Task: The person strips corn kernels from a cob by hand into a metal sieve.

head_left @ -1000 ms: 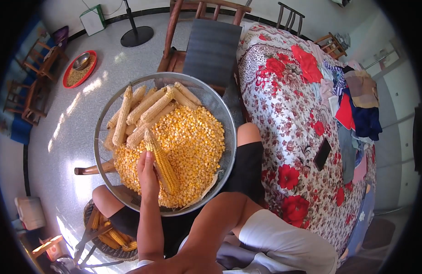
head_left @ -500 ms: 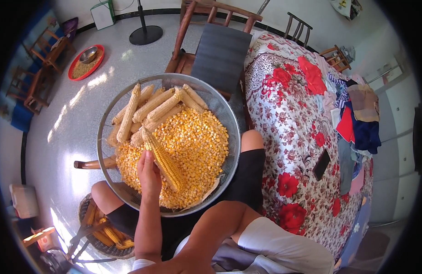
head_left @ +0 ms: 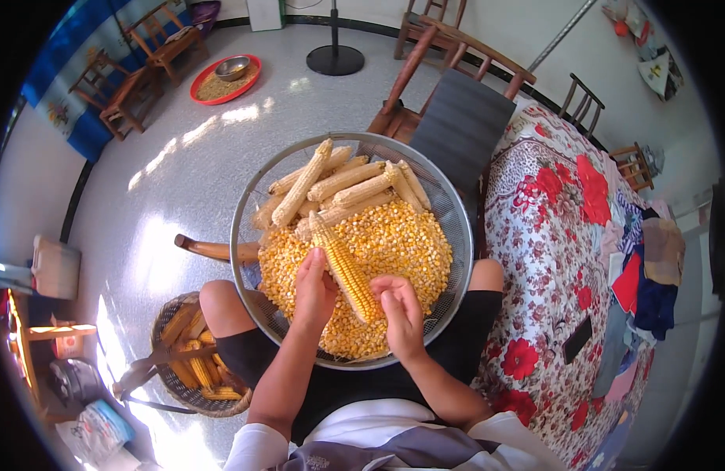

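Note:
A corn cob point(head_left: 345, 271) full of yellow kernels lies slantwise in my hands over a large round metal sieve point(head_left: 236, 263). My left hand point(head_left: 314, 290) is closed around its left side near the upper, pointed end. At the cob's lower end, my right hand point(head_left: 401, 312) has its fingers curled against the side. Beneath both hands spreads a thick layer of loose corn kernels point(head_left: 413, 243). Several stripped cobs point(head_left: 303, 184) are heaped at the far side of the sieve, which rests over my lap.
A wicker basket point(head_left: 164, 373) of unshelled cobs stands at my left knee. Ahead is a wooden chair point(head_left: 394, 118) beside a dark board point(head_left: 464, 118). The bed point(head_left: 527, 275) on my right holds clothes point(head_left: 653, 294) and a black phone point(head_left: 577, 339). A red tray point(head_left: 252, 82) sits on the floor.
My right hand has come into view and onto the cob's lower end; before, only that bent arm showed. My left hand keeps its hold. The whole view has shifted, moving the sieve rightward.

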`<control>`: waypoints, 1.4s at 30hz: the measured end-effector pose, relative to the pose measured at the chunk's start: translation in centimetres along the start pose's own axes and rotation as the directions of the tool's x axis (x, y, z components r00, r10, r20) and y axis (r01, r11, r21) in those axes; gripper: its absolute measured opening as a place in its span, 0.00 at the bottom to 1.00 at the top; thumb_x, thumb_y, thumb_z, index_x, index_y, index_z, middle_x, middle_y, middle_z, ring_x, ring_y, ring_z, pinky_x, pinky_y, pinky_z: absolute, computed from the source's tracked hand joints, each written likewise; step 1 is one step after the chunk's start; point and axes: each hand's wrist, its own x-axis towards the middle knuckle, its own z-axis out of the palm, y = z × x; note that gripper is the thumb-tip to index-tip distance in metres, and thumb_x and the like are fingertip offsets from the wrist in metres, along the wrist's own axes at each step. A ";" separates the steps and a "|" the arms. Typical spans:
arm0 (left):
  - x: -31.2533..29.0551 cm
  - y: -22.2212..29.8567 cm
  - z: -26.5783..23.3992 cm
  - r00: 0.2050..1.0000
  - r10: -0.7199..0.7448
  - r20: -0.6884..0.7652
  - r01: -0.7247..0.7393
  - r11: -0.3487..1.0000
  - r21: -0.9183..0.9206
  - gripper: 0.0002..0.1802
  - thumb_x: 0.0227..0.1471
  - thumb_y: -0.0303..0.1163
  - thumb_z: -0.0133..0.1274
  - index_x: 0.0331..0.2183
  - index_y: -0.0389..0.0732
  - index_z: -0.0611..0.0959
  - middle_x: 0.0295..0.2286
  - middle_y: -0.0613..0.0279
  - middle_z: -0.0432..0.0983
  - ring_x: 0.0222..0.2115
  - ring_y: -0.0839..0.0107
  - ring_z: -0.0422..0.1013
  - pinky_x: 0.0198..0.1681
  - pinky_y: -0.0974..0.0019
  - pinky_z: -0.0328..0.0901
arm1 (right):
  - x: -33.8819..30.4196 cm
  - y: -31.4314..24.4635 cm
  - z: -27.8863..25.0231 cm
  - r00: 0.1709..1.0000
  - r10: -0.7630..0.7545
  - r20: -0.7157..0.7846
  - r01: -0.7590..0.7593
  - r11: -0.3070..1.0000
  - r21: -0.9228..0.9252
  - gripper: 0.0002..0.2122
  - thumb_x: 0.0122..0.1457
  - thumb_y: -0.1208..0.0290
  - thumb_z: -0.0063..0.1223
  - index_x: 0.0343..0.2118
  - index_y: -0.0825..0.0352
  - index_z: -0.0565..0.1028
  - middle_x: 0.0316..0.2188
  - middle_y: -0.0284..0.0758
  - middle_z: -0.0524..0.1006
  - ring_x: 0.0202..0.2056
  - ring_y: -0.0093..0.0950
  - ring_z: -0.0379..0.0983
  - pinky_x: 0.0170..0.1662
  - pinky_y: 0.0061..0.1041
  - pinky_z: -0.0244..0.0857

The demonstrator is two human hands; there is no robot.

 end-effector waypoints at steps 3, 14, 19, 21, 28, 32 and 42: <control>0.0 0.3 0.3 0.996 -0.023 0.084 0.019 0.999 0.045 0.16 0.65 0.40 0.42 0.39 0.38 0.77 0.33 0.61 0.78 0.31 0.72 0.76 0.36 0.66 0.73 | -0.2 4.0 -2.5 0.983 0.154 0.103 -0.142 0.983 -0.113 0.18 0.69 0.65 0.39 0.54 0.72 0.63 0.48 0.38 0.70 0.49 0.24 0.66 0.53 0.25 0.59; -0.9 0.5 1.1 0.982 0.187 0.027 -0.182 0.905 0.384 0.19 0.66 0.45 0.41 0.36 0.38 0.76 0.31 0.62 0.77 0.29 0.77 0.71 0.34 0.72 0.67 | 0.6 4.3 1.3 0.962 -0.095 0.257 0.176 0.932 -0.317 0.29 0.65 0.64 0.48 0.63 0.73 0.52 0.59 0.45 0.62 0.56 0.34 0.64 0.58 0.30 0.58; -1.1 0.1 1.1 0.955 0.295 0.040 -0.261 0.766 0.587 0.20 0.66 0.45 0.42 0.30 0.39 0.74 0.28 0.64 0.76 0.26 0.79 0.68 0.31 0.72 0.64 | 0.7 4.7 1.5 0.936 -0.234 0.262 0.337 0.813 -0.475 0.28 0.65 0.63 0.48 0.62 0.74 0.57 0.58 0.52 0.65 0.58 0.45 0.65 0.56 0.33 0.62; -0.8 -0.3 0.4 0.958 0.285 0.015 -0.248 0.806 0.537 0.20 0.66 0.44 0.41 0.30 0.38 0.75 0.28 0.62 0.77 0.26 0.78 0.69 0.31 0.72 0.65 | 0.6 5.1 1.7 0.921 -0.260 0.290 0.379 0.767 -0.517 0.27 0.65 0.65 0.47 0.61 0.75 0.57 0.59 0.52 0.64 0.58 0.47 0.65 0.56 0.35 0.64; -1.0 0.0 0.6 0.991 0.133 -0.015 -0.122 0.943 0.308 0.26 0.67 0.45 0.35 0.35 0.32 0.79 0.31 0.53 0.80 0.28 0.70 0.75 0.35 0.68 0.70 | 0.6 4.7 2.2 0.905 -0.293 0.309 0.418 0.750 -0.512 0.26 0.64 0.70 0.45 0.62 0.76 0.55 0.60 0.54 0.62 0.60 0.47 0.63 0.59 0.35 0.60; -1.2 0.2 1.1 0.992 0.113 -0.054 -0.091 0.946 0.311 0.30 0.67 0.47 0.32 0.34 0.31 0.80 0.30 0.52 0.79 0.27 0.68 0.75 0.35 0.67 0.70 | 0.2 4.7 2.2 0.929 -0.202 0.311 0.350 0.753 -0.557 0.26 0.64 0.70 0.44 0.62 0.76 0.55 0.60 0.54 0.62 0.60 0.47 0.62 0.59 0.35 0.60; -0.7 0.0 1.4 0.980 0.129 -0.150 -0.089 0.964 0.249 0.33 0.66 0.49 0.27 0.35 0.31 0.80 0.28 0.51 0.79 0.27 0.66 0.75 0.33 0.65 0.71 | 0.4 4.9 2.3 0.954 -0.123 0.272 0.258 0.797 -0.546 0.26 0.65 0.65 0.45 0.61 0.75 0.57 0.57 0.52 0.67 0.56 0.45 0.67 0.55 0.34 0.63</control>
